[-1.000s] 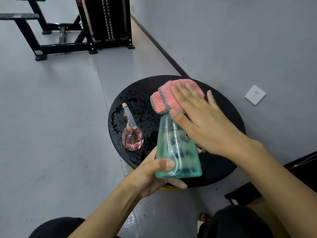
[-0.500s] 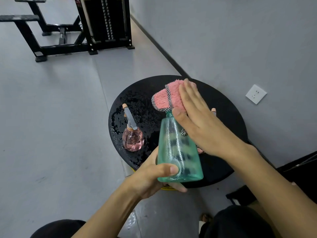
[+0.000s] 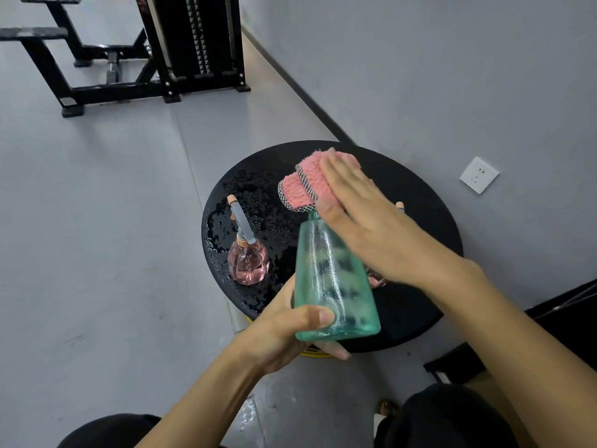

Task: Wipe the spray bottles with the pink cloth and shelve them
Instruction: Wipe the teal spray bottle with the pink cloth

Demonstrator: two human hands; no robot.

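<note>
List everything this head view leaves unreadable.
All in the head view:
- Nozzle of the green spray bottle: covered by the pink cloth and the right hand.
- Pinkish object behind the right wrist: only an orange tip and a sliver show.
- Fingers of the left hand: mostly behind the bottle's base.
- yellow object: nearly all hidden under the black round table.
- shelf: outside the frame.
</note>
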